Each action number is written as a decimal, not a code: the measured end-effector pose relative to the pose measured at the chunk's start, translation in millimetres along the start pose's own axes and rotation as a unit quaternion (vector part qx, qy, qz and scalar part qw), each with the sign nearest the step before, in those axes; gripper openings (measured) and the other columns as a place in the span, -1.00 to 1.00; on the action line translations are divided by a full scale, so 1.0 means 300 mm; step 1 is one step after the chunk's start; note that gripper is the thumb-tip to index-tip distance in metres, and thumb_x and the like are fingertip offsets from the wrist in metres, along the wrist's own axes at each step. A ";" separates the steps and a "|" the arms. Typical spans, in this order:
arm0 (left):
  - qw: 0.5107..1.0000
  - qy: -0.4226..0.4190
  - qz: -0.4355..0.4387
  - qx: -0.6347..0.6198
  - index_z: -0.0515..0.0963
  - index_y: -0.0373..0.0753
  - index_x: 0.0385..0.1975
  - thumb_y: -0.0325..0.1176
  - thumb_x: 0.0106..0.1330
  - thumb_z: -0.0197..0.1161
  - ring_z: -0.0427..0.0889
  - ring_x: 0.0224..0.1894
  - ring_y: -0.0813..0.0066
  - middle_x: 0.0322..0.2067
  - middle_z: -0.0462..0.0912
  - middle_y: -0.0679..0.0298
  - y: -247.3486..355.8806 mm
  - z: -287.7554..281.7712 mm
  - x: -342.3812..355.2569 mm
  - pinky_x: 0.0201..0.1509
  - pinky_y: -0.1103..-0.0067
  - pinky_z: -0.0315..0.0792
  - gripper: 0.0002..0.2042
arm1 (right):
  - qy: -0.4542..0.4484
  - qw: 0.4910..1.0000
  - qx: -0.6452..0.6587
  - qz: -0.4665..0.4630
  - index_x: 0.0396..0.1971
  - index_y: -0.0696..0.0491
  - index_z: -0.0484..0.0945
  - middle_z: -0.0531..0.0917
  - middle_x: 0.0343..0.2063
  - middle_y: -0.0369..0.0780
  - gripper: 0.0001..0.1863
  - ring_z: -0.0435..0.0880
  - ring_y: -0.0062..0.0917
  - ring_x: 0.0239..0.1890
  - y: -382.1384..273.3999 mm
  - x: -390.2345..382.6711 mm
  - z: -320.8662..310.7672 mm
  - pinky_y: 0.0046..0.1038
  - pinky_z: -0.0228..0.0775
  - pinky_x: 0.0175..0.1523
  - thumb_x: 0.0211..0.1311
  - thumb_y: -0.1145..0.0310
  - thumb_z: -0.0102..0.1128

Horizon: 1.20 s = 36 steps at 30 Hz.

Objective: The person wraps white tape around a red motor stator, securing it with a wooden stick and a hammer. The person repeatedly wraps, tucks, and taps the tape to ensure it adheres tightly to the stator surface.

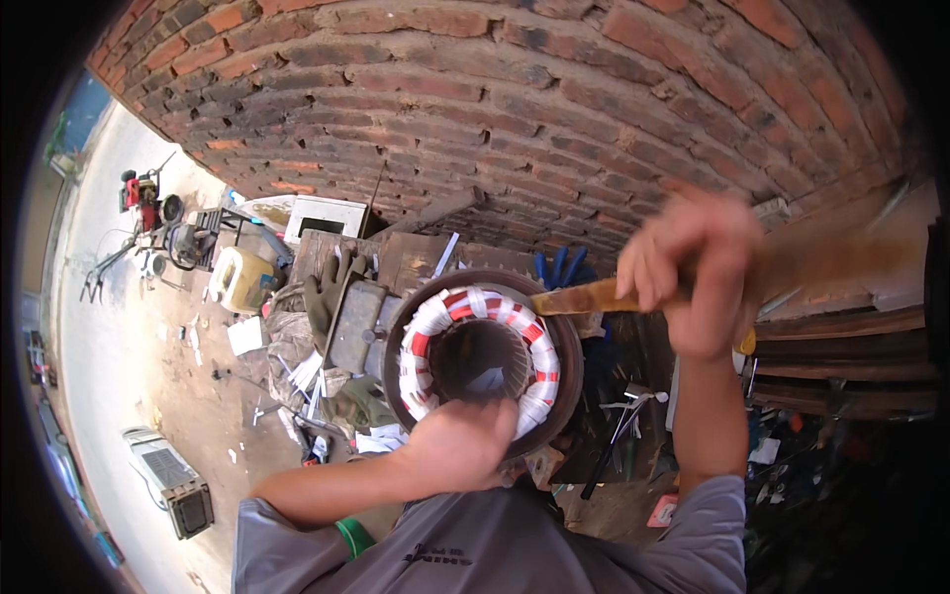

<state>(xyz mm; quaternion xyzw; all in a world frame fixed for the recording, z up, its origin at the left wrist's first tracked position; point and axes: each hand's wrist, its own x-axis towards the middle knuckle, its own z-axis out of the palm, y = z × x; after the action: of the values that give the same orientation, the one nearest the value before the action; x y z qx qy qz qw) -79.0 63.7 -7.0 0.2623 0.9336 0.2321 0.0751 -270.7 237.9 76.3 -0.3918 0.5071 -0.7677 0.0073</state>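
A round motor stator (pixel 393 371) stands in front of me with its open bore facing up. Its coil ring (pixel 427 324) is bound in white tape, with red patches showing between the wraps. My left hand (pixel 460 443) lies on the ring's near side, its fingers bent over the coil and partly hidden. Raised at the right, my blurred right hand (pixel 698 272) is closed around a long yellowish-brown wooden stick (pixel 584 298). The stick's narrow end reaches the stator's far right edge; beyond the hand, it is smeared by motion.
A brick wall (pixel 445 109) rises behind the bench. Left of the stator are a dark glove (pixel 332 290) and a metal block (pixel 358 327). A hammer (pixel 628 421) lies at the right, near a blue glove (pixel 562 265). A yellowish jerrycan (pixel 237 279) stands at the left.
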 end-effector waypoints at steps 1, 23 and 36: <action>1.000 0.001 0.005 0.027 0.46 -0.45 -0.11 0.04 -0.03 0.48 0.67 -0.41 0.29 -0.41 0.62 0.19 -0.006 0.004 0.002 -0.33 0.48 0.50 -0.32 | -0.021 0.992 -0.124 -0.015 -0.18 0.23 0.60 0.58 -0.58 -0.27 -0.43 0.57 -0.56 -0.56 -0.002 -0.035 -0.012 -0.47 0.50 -0.38 0.49 -0.09 0.08; 0.981 0.181 -0.040 0.060 0.60 -0.38 0.02 -0.32 0.16 0.11 0.56 -0.35 0.52 -0.34 0.61 0.32 0.020 0.107 -0.057 -0.20 0.66 0.30 -0.56 | 0.214 0.941 0.145 0.218 -0.82 -0.12 0.10 0.17 -0.83 -0.37 -0.48 0.07 -0.60 -0.80 0.168 0.001 0.200 -0.40 0.12 -0.58 0.46 0.32 -0.23; 0.982 0.152 -0.038 0.109 0.62 -0.33 -0.01 -0.23 0.16 0.11 0.68 -0.21 0.49 -0.20 0.70 0.20 0.027 0.105 -0.072 -0.16 0.66 0.26 -0.56 | 0.142 0.937 0.179 0.266 -0.83 -0.11 0.11 0.19 -0.81 -0.33 -0.47 0.10 -0.57 -0.77 0.169 0.046 0.164 -0.39 0.15 -0.57 0.47 0.30 -0.20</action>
<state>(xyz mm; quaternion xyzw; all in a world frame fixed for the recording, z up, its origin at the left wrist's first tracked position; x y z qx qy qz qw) -48.8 70.8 -30.6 0.1948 0.9633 0.1626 -0.0878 -269.8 169.5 53.7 -0.1219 0.4423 -0.8636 0.2089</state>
